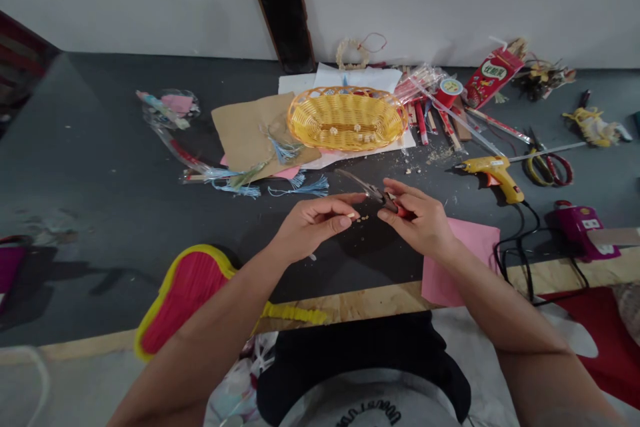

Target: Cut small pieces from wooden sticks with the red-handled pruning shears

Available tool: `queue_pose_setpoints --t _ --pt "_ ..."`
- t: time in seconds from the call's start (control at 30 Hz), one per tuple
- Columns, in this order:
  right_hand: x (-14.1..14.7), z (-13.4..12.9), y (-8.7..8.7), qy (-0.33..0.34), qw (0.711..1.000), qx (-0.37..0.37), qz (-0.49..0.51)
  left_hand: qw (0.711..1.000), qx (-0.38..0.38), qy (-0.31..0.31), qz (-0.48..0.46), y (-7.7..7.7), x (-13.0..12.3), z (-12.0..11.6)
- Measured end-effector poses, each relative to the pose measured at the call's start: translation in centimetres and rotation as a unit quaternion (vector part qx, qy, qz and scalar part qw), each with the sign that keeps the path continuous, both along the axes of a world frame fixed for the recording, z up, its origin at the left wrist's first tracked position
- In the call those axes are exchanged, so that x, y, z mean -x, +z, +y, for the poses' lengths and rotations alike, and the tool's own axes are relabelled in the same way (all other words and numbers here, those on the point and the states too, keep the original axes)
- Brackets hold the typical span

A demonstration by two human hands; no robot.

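Note:
My right hand (415, 217) grips small pointed metal pliers with red handles (375, 193), their tips reaching up and left over the dark tabletop (125, 167). My left hand (313, 225) is next to the tips, its thumb and forefinger closed together. I see nothing between those fingers, though anything tiny could be hidden. Several pale crumbs (363, 218) lie just below the left fingertips. A sheet of pink paper (463, 260) lies under my right wrist. Blue tassels (299, 187) lie just beyond both hands.
A yellow wicker basket (347, 119) sits on brown kraft paper (245, 133) at the back. To the right are a yellow hot glue gun (493, 177) with black cords and scissors (547, 167). A red-and-yellow padded shape (185, 300) overhangs the near table edge.

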State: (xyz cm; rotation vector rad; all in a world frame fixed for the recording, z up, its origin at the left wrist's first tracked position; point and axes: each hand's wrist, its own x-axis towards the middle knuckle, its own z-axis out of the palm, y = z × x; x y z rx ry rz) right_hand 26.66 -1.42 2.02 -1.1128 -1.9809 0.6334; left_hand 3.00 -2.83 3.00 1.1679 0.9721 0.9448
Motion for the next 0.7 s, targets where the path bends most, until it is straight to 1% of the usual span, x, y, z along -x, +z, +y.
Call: queue_pose_setpoints --t 0.13,0.37,0.6,0.7 --pt "0.04 -0.27 0.08 0.004 0.999 0.02 0.027 0.999 -0.014 -0.034 0.004 0.02 -0.05 -0.05" --pt "0.19 -0.05 -0.18 0.042 0.998 -0.039 -0.003 0.997 -0.032 -0.073 0.013 -0.47 0.26 -0.11" --pt "0.26 0.17 -0.14 -0.002 0.993 -0.096 -0.069 0.996 -0.024 -0.077 0.023 -0.71 0.27 -0.2" --pt "0.34 0.26 0.02 0.011 0.994 -0.088 -0.059 0.995 -0.029 -0.092 0.023 -0.49 0.2 -0.17"
